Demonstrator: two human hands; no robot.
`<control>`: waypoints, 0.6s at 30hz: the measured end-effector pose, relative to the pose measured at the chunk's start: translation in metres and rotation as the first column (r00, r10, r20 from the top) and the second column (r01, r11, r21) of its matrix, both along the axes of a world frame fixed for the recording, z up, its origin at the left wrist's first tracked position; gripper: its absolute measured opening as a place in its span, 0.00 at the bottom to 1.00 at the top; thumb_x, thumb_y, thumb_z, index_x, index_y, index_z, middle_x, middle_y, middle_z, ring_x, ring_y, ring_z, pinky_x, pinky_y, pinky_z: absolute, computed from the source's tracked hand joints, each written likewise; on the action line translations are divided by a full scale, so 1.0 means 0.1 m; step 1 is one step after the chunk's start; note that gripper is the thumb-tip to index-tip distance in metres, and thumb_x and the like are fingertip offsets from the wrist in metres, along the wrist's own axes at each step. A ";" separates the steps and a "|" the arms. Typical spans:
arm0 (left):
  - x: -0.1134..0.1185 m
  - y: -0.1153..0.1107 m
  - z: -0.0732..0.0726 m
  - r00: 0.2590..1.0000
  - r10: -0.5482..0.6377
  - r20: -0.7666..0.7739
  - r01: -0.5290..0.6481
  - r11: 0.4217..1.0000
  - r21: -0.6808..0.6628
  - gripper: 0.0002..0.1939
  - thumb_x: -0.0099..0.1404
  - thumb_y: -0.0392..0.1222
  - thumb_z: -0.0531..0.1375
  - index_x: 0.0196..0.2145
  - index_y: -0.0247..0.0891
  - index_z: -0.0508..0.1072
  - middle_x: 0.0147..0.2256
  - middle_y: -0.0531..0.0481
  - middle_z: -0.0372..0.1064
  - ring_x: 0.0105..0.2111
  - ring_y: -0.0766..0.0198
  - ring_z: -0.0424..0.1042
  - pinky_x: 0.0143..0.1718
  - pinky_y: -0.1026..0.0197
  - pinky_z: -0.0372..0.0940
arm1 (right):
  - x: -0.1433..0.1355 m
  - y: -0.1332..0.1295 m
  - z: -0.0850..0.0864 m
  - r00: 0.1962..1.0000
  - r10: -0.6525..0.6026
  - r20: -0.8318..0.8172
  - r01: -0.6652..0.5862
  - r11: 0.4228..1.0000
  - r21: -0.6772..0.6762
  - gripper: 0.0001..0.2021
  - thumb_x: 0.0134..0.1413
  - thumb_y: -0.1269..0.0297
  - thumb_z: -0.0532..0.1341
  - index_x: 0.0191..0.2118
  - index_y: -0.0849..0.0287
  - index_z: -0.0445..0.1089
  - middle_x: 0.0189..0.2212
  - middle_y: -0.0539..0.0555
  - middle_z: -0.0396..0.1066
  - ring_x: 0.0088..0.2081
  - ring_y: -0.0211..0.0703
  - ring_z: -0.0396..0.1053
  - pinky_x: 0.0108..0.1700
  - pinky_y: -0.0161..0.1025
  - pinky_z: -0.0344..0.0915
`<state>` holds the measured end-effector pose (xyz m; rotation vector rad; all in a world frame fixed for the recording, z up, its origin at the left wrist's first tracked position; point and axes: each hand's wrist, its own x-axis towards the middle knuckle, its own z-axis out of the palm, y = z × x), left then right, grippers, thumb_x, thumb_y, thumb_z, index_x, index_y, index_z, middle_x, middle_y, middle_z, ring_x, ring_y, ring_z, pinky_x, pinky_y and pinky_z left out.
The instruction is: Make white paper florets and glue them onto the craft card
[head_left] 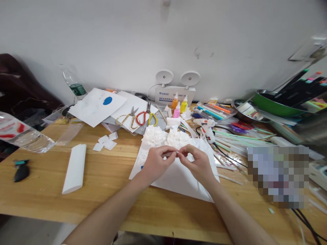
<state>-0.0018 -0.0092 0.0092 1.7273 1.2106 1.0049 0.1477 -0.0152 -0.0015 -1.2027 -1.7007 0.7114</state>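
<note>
- While my left hand [156, 164] and right hand [196, 162] pinch a small pale piece [177, 152] over the paper sheet [176, 178], it could slip if either grip loosens.
- Drifting outward, my right hand could snag the black cord [231, 157] and tug the glue gun [208, 131].
- My fingers hide most of the piece, its shape unclear; pixelation masks part of the desk [99, 200] at right.

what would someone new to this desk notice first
Probably the two bare hands, left and right, meeting at the fingertips over a white sheet with fluffy white clumps on it. Next, the small orange, yellow and pink bottles standing out against the pale wall unit behind them, and the green bowl of dark-bodied pens at the far right.
</note>
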 end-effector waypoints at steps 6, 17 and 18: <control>0.00 0.00 0.00 1.000 -0.019 -0.014 0.020 1.000 0.020 0.09 0.56 0.35 0.54 0.32 0.37 0.74 0.29 0.51 0.74 0.29 0.67 0.71 0.27 0.69 0.61 | -0.01 0.00 -0.02 0.998 -0.059 0.024 0.057 0.995 0.082 0.02 0.48 0.67 0.58 0.27 0.58 0.66 0.22 0.49 0.66 0.25 0.36 0.62 0.29 0.35 0.61; 0.02 0.01 -0.04 0.998 -0.024 0.053 0.024 1.000 -0.012 0.08 0.56 0.35 0.54 0.32 0.35 0.73 0.31 0.49 0.74 0.32 0.65 0.72 0.33 0.67 0.64 | -0.05 -0.01 -0.11 0.990 -0.139 0.013 0.134 0.974 0.185 0.02 0.48 0.70 0.59 0.31 0.58 0.67 0.25 0.50 0.67 0.26 0.36 0.63 0.30 0.35 0.63; 0.02 0.01 -0.05 0.998 -0.019 0.057 0.020 1.000 -0.017 0.08 0.56 0.35 0.55 0.32 0.35 0.73 0.31 0.48 0.74 0.32 0.65 0.72 0.33 0.67 0.64 | -0.06 -0.01 -0.13 0.989 -0.145 0.014 0.138 0.964 0.227 0.02 0.49 0.71 0.58 0.30 0.58 0.68 0.26 0.51 0.67 0.27 0.36 0.64 0.30 0.35 0.63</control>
